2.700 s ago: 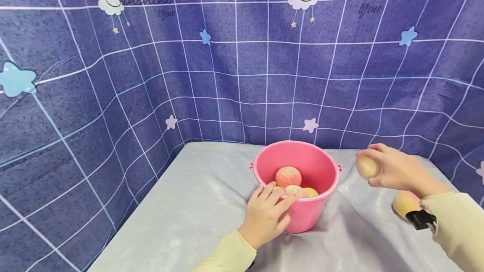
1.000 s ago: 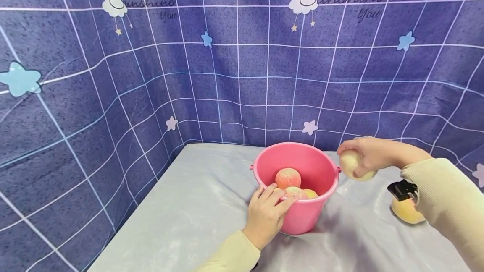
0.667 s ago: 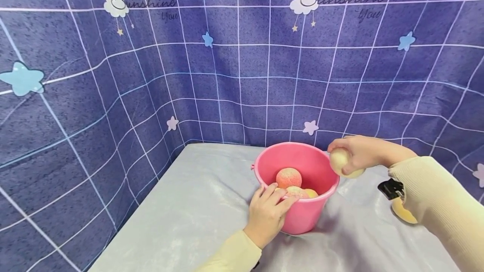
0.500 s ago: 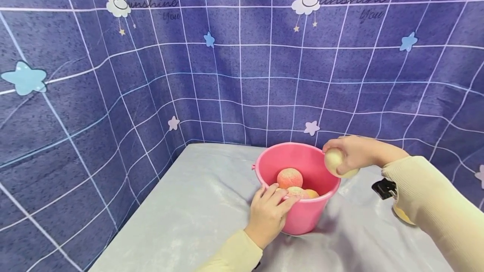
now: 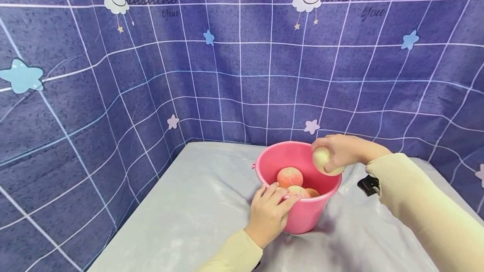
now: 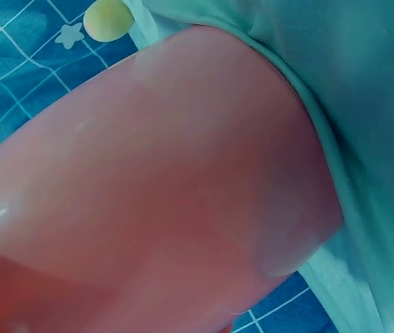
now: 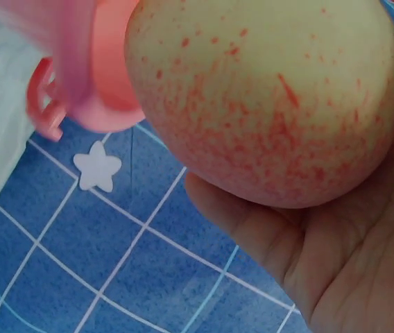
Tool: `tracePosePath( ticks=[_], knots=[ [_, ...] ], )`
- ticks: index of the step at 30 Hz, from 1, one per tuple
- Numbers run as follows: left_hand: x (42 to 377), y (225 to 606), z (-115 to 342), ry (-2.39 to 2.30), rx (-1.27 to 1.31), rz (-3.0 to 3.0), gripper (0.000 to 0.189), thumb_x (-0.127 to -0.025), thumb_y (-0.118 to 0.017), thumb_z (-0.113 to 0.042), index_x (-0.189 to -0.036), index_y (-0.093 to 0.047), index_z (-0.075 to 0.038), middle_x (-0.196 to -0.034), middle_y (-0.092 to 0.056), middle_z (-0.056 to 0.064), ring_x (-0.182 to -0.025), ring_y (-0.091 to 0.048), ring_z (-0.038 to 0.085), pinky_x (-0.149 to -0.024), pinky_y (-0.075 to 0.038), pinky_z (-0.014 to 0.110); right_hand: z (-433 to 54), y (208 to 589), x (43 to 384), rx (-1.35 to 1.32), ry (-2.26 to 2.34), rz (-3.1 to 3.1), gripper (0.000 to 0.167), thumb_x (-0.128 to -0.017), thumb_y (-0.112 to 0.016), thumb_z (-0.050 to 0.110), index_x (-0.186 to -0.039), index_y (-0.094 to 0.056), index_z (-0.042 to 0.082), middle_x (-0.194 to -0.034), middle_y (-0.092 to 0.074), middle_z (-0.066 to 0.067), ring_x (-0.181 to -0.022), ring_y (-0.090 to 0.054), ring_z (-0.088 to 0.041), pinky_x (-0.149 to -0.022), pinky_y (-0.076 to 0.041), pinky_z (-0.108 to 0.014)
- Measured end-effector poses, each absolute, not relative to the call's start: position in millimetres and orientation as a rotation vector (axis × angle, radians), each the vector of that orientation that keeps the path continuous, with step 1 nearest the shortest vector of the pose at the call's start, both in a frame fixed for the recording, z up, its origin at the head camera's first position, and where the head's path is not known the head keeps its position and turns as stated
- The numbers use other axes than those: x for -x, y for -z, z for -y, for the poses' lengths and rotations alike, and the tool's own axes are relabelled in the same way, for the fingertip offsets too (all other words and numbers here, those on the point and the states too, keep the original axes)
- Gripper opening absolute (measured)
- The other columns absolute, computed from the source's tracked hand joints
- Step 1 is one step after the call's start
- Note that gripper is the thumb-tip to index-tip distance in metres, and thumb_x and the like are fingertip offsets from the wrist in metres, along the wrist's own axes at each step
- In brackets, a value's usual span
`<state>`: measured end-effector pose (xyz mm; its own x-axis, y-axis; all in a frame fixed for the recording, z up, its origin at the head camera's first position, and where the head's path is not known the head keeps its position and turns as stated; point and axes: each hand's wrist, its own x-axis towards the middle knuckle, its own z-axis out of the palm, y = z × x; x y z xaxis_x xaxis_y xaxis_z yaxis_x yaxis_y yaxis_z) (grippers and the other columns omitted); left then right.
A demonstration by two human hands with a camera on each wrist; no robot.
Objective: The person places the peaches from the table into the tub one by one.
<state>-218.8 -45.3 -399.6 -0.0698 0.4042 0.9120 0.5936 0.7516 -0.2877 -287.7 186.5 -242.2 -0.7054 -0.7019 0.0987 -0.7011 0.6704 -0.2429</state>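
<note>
A pink bucket (image 5: 302,217) stands on a grey-covered surface. Inside it lie several peaches, a red-speckled peach (image 5: 290,178) on top. My left hand (image 5: 267,215) grips the near-left rim, fingers over the edge and thumb along the outside. With curled fingers my right hand (image 5: 342,151) holds a pale peach (image 5: 322,158) over the bucket's right rim. Close up in the right wrist view, this peach (image 7: 273,104) is cream with red flecks, the thumb beneath it. The left wrist view is mostly the bucket's wall (image 6: 155,173); the left hand's fingers are hidden there.
A grey cloth (image 5: 181,209) with folds covers the surface. Behind and to the left hangs a blue gridded curtain (image 5: 242,62) with stars and clouds. A yellow round fruit (image 6: 108,19) shows beyond the bucket in the left wrist view.
My right hand has carried the pale peach leftward, from right of the bucket to over its rim. The right sleeve now covers the other peach on the cloth. My left hand stays on the rim.
</note>
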Motion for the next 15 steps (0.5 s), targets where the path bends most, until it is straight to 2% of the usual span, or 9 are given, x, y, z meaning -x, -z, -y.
tracePosePath(
  ticks=[4,10,15],
  knots=[
    [219,398,45,0.182,0.798,1.692,0.03,-0.092,-0.048,-0.017,-0.098,-0.075,-0.026,-0.088,-0.065,-0.004,-0.091,-0.063,0.021,-0.079,-0.049,0.042,-178,240,288,1.182,0.393,-2.848,0.047,-0.06,-0.072,0.016,-0.105,-0.062,0.009,-0.084,-0.059,0.001,-0.073,-0.053,-0.016,-0.063,-0.045,-0.033],
    [219,399,47,0.19,0.795,1.701,0.033,-0.094,-0.044,-0.017,-0.098,-0.075,-0.027,-0.088,-0.065,-0.004,-0.091,-0.064,0.022,-0.08,-0.049,0.041,-165,237,290,1.164,0.319,-2.829,0.047,-0.061,-0.073,0.018,-0.106,-0.062,0.009,-0.084,-0.06,0.0,-0.074,-0.054,-0.017,-0.064,-0.046,-0.034],
    [219,398,45,0.206,0.802,1.694,0.031,-0.093,-0.046,-0.017,-0.097,-0.075,-0.027,-0.087,-0.064,-0.004,-0.09,-0.063,0.02,-0.078,-0.049,0.04,-160,239,292,1.124,0.308,-2.785,0.05,-0.062,-0.073,0.015,-0.11,-0.061,0.008,-0.087,-0.06,-0.003,-0.075,-0.055,-0.019,-0.065,-0.047,-0.034]
  ],
)
